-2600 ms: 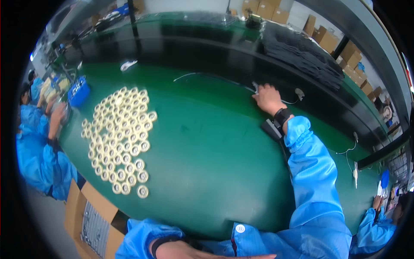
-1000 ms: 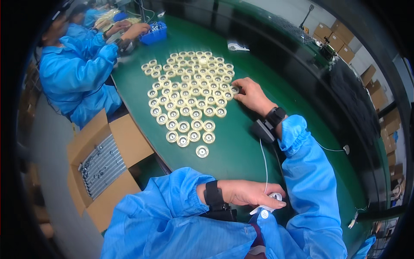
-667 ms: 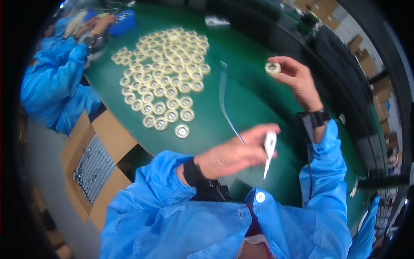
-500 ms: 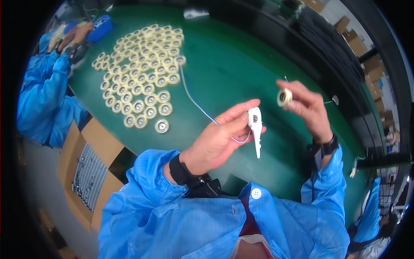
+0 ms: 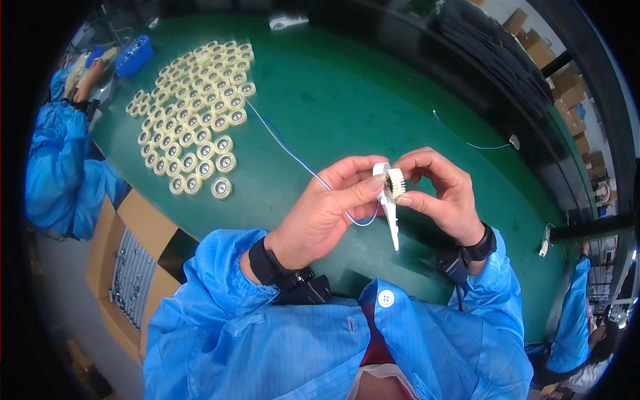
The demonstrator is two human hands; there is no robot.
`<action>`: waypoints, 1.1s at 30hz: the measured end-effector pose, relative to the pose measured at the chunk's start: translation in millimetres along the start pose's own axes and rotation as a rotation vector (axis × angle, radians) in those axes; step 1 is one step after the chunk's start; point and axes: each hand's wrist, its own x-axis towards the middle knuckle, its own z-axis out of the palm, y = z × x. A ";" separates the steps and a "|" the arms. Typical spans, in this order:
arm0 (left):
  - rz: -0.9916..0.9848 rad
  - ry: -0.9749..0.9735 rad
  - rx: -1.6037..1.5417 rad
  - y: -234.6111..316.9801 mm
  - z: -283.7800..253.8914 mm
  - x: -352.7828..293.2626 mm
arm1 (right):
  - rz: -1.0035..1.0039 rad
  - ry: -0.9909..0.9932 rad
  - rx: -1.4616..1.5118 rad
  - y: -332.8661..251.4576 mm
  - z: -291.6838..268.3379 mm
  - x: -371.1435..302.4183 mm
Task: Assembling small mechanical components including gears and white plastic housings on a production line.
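While both hands are raised over the green table (image 5: 320,113), they are drawn close together at the front of the person's body, each occupied. The left hand (image 5: 319,215) has its thumb and fingers pinched about the upper part of a white plastic piece (image 5: 392,223); the right hand (image 5: 445,197) has thumb and forefinger closed on a cream toothed wheel (image 5: 398,184). Position of the wheel: immediately to the right of the white piece's broad upper end, turned edge-on to the view, so that its flat side faces the piece. Whether it is seated there or merely held against it cannot be told. The white piece's long axis runs from that broad end down toward the person, its narrow tip leaning slightly right — the wheel's axis lies roughly across it. Of the two hands, the right is nearer the wheel's outer side. A thin wire (image 5: 288,151) loops below the left fingers and trails off left, toward the spread of similar wheels (image 5: 189,162) on the table — well apart from both hands.
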 end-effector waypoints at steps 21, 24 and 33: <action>-0.060 -0.070 -0.043 6.3 -3.2 -3.7 | -0.427 -0.108 -0.443 -33.6 2.9 8.9; 0.077 -0.038 0.076 3.7 -4.6 -2.9 | -0.354 -0.056 -0.421 -30.1 7.0 8.1; -0.075 -0.110 -0.082 10.5 1.1 -2.7 | -0.053 -0.058 0.046 -16.3 0.3 3.3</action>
